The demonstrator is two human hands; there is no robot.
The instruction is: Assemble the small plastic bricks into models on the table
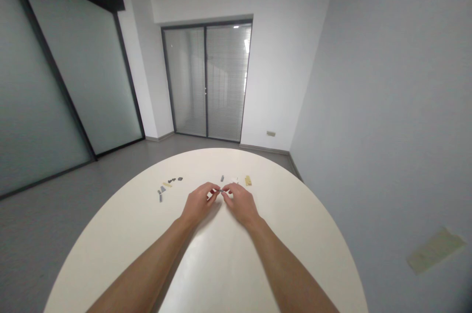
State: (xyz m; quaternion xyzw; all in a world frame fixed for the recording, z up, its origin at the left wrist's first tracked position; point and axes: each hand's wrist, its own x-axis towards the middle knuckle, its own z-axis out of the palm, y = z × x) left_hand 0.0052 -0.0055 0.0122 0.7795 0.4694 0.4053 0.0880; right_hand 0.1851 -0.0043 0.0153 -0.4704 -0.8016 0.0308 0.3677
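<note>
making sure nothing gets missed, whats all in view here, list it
round tabletop: 1, off-white, under the hands
dark pieces: about three, dark grey, table left of hands
tan strip: 1, tan, beside them
grey pieces: about two, grey, just nearer
lone grey piece: 1, grey, just beyond the hands
white piece: 1, white, right of that
tan piece: 1, tan, right of that
pinched piece: 1, colour unclear, between both hands
glass door: 1, grey frame, blinds, far wall
frosted glass wall: 1, pale, left side
wall plate: 1, beige, low on far wall
tape patch: 1, tan, right wall
left hand: 1, bare, pinching
right hand: 1, bare, pinching
</note>
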